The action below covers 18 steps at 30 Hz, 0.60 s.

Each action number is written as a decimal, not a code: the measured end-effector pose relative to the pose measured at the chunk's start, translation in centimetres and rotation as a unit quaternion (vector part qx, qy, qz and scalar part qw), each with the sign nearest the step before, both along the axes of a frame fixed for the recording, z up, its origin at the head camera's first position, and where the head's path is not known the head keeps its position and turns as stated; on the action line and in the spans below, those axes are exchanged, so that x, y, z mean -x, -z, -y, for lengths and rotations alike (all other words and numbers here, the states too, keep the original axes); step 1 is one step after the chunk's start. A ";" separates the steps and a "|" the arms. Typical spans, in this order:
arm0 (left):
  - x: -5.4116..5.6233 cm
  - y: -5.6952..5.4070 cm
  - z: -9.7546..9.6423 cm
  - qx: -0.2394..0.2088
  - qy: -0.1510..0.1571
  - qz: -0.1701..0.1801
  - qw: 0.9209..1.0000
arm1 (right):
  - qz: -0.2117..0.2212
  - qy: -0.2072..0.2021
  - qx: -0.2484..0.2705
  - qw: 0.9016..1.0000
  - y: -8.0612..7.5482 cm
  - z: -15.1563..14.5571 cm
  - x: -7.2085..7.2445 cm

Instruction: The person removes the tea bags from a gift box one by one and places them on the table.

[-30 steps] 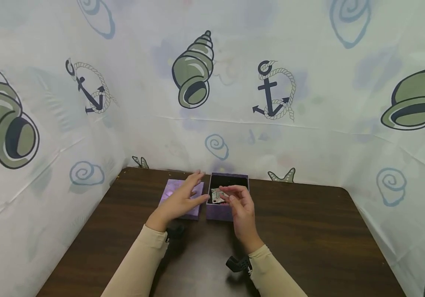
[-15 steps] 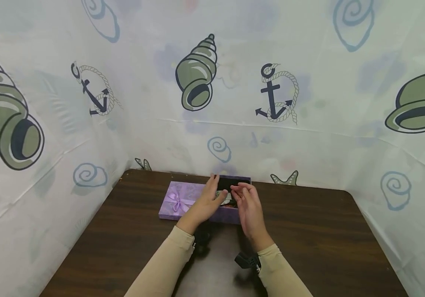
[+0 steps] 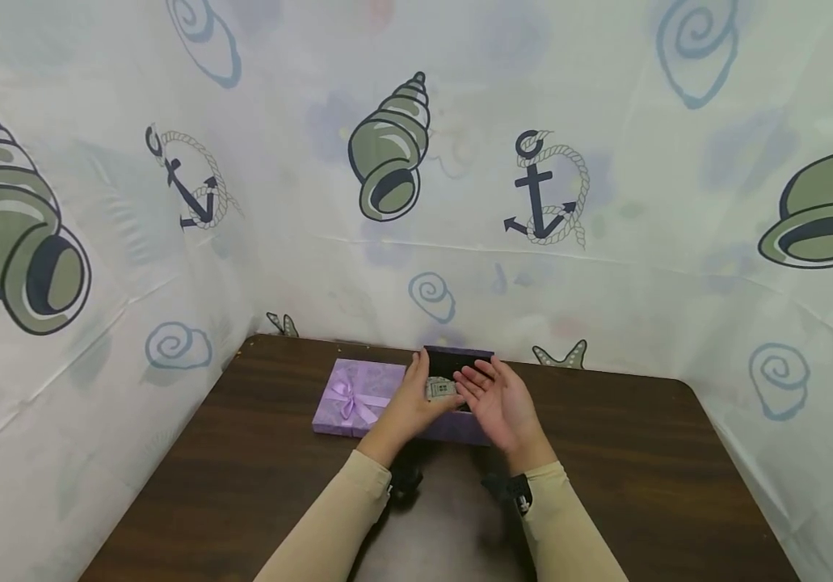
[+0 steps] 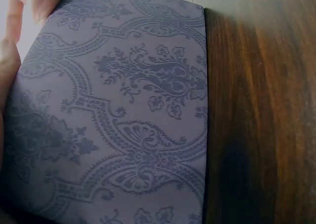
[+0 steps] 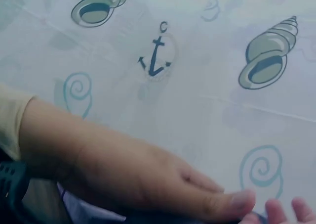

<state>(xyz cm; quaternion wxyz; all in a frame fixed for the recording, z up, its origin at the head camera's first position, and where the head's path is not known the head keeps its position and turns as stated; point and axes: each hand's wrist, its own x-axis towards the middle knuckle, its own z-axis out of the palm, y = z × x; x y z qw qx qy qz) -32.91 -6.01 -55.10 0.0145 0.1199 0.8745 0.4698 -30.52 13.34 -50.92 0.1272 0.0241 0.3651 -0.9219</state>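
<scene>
the fingers (image 3: pixel 476 382) of the right hand (image 3: pixel 509 414) were spread, whether the left hand (image 3: pixel 405 406) pinched i could not tell, and the printed piece (image 3: pixel 441 389) was between them, in or above the purple box (image 3: pixel 456 427).

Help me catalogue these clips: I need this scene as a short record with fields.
Container: purple box, uncovered
Cover: lid with ribbon bow, lying left of the box
Small item: printed packet, seen between the hands; whether held, unclear
Left hand: at the box's left side
Right hand: at the box's right side, palm showing
Surface: dark wood-grain table
Backdrop: pale, sea-themed print
</scene>
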 end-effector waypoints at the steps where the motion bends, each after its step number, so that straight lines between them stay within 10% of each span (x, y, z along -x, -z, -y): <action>1: 0.0 -0.1 0.0 -0.003 0.000 0.005 1.000 | 0.008 -0.008 -0.003 1.000 -0.2 0.0 0.2; 12: -0.2 -0.3 0.1 -0.017 0.013 0.028 0.999 | 0.070 -0.078 -0.125 0.987 -1.8 -0.3 3.6; 18: -0.2 -0.3 0.2 -0.033 0.015 0.038 0.999 | 0.061 -0.166 -0.265 0.948 -2.8 -0.4 5.7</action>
